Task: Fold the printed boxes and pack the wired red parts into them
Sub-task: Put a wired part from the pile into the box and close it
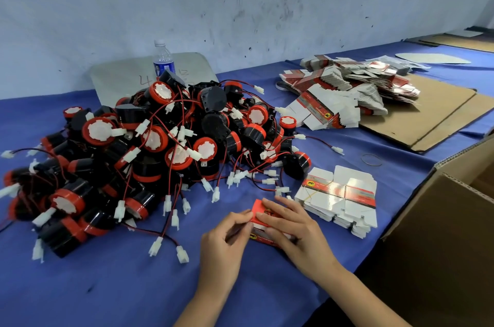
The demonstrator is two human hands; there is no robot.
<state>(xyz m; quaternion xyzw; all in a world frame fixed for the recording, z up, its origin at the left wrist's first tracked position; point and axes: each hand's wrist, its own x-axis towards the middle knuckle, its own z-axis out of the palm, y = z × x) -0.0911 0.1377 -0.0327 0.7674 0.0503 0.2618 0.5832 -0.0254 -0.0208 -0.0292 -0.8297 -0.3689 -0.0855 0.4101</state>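
Fold step, bottom centre.
Left hand (227,242) pinches small red-and-white printed cardboard box (258,212) at its left edge, right hand (292,232) clasps top; long axis left-to-lower-right, print unreadable.

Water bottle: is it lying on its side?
No, the water bottle stands upright, cap up, behind the pile of wired red parts.
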